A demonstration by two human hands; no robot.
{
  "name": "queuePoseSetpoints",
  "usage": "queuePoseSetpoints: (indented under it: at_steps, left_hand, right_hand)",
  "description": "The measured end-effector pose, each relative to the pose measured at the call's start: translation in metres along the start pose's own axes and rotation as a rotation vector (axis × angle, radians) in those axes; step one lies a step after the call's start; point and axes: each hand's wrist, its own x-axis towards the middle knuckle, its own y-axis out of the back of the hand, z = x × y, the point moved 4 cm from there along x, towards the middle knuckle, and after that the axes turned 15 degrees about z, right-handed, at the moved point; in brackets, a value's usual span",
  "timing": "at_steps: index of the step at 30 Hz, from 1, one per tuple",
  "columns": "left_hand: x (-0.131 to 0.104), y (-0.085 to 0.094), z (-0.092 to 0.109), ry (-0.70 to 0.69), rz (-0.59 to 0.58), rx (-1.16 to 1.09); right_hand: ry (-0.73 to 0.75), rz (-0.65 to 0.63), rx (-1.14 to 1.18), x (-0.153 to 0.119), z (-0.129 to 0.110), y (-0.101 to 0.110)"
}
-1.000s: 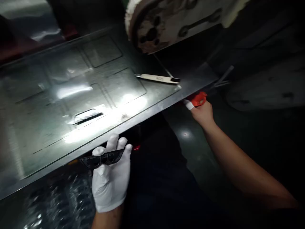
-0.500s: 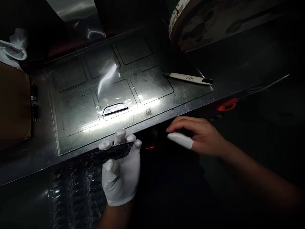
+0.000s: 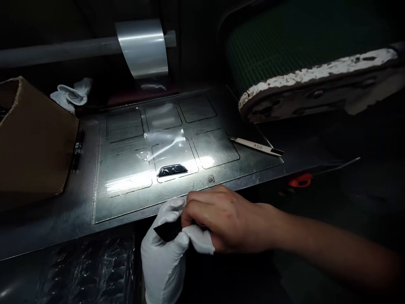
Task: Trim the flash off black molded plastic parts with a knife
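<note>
My left hand [image 3: 166, 257], in a white glove, grips a small dark glossy panel [image 3: 167, 231] just in front of the table edge. My right hand [image 3: 218, 215] is bare except for a white finger cot on the thumb. Its fingers are closed over the right end of that panel, which they mostly hide. Behind the hands, a similar dark panel [image 3: 172, 169] with slanted ends lies on a scratched metal plate [image 3: 126, 207]. A sheet of clear film [image 3: 167, 143] rests around and behind it, catching the light.
A pale-handled knife [image 3: 257, 146] marked A06 lies at the plate's right. To the left stand a cardboard box [image 3: 38, 147] and a black pen [image 3: 76, 152]. Film roll [image 3: 142, 46] and white cloth [image 3: 72, 95] are behind. A green belt [image 3: 284, 46] overhangs upper right; a clear tray [image 3: 91, 270] sits lower left.
My right hand has moved left from apart and now grips the dark panel's right end with the left hand. The view has tilted upward, showing more of the roll and belt.
</note>
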Motion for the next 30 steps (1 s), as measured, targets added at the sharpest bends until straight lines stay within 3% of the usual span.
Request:
queuePoseSetpoints:
  at_steps: [4, 7, 9, 12, 16, 21, 27, 30]
  left_hand:
    - [0.014, 0.001, 0.022, -0.076, 0.006, 0.147]
    - [0.036, -0.001, 0.052, -0.349, 0.046, 0.345]
    - [0.052, -0.011, 0.064, -0.526, -0.107, 0.46]
    - [0.071, -0.028, 0.061, -0.591, -0.383, 0.555]
    - [0.079, -0.037, 0.055, -0.729, -0.413, 0.727]
    - [0.071, -0.04, 0.06, -1.002, -0.4, 1.01]
    - [0.073, -0.041, 0.059, -1.033, -0.385, 1.021]
    - [0.074, -0.039, 0.058, -1.058, -0.364, 0.944]
  right_hand:
    - [-0.036, 0.006, -0.006, 0.024, 0.01, 0.02]
    - [-0.024, 0.052, -0.243, 0.056, 0.025, 0.04]
    - [0.007, 0.003, -0.475, 0.078, 0.036, 0.042]
    - [0.039, -0.212, -0.709, 0.104, 0.049, 0.027]
    - [0.032, -0.421, -0.856, 0.117, 0.056, 0.008]
    - [0.022, -0.463, -0.875, 0.118, 0.06, 0.007]
    - [-0.016, -0.438, -0.828, 0.12, 0.077, -0.004]
    - [-0.105, -0.392, -0.76, 0.109, 0.08, 0.008]
